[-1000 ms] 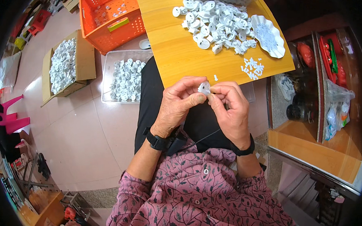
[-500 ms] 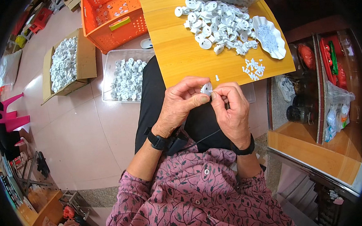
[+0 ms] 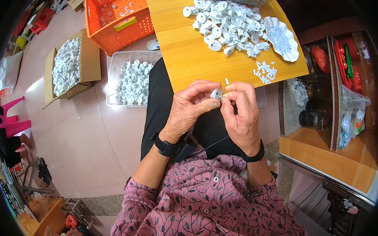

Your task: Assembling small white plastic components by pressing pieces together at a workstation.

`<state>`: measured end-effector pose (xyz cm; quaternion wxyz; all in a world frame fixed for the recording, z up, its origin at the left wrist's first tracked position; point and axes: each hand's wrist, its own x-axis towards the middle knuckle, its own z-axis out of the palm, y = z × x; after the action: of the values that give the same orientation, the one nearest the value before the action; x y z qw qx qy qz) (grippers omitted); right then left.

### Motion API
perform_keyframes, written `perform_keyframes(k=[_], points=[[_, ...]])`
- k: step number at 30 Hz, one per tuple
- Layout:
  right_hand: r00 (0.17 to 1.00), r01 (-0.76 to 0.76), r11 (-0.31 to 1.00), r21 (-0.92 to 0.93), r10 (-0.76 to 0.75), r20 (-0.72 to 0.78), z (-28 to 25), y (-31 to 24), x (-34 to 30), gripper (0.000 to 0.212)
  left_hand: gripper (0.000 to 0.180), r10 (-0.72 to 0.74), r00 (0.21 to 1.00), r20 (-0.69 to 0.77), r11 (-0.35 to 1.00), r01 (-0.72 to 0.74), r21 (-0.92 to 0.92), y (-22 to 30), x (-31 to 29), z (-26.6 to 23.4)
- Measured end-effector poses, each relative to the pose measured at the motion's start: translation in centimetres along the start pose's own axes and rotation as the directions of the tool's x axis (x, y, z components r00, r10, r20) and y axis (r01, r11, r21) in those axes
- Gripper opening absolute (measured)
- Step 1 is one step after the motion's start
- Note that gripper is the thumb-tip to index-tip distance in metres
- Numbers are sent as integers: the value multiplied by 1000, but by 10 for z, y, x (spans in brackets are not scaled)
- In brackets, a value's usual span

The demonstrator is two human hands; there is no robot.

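Over my lap, just off the near edge of the yellow wooden table [image 3: 181,54], my left hand [image 3: 186,109] grips a small round white plastic part [image 3: 216,93] between thumb and fingers. My right hand [image 3: 242,115] is closed in a pinch at the right side of this part; whatever sits between its fingertips is too small and hidden to name. One loose small white peg [image 3: 227,81] lies on the table just beyond my fingers. Further right on the tabletop is a little heap of similar white pegs [image 3: 265,72].
A big pile of white plastic parts [image 3: 222,26] covers the far table beside a scalloped white dish [image 3: 293,52] of small clear pieces. Leftward stand an orange crate [image 3: 120,34], a clear bin [image 3: 110,88] and a cardboard box [image 3: 91,59] of white parts. A shelf unit [image 3: 310,143] is at right.
My right hand has shifted very slightly, its fingertips now closer against the round part. My left hand stays nearly in place, still holding the part.
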<state>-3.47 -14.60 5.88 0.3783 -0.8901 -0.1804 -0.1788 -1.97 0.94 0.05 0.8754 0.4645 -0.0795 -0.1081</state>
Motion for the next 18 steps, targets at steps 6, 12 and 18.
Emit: perform_keyframes(k=[6, 12, 18], points=[[1000, 18, 1000, 11, -18, -11, 2, 0, 0, 18, 40, 4, 1000, 8, 1000, -4, -18, -1, 1, 0], [999, 27, 999, 39, -26, -19, 4, 0, -2, 13, 41, 15, 1000, 12, 999, -15, -37, -4, 0, -2], [990, -132, 968, 214, 140, -25, 6, 4, -4, 8, 41, -51, 999, -13, 977, 47, -208, -1, -1, 0]])
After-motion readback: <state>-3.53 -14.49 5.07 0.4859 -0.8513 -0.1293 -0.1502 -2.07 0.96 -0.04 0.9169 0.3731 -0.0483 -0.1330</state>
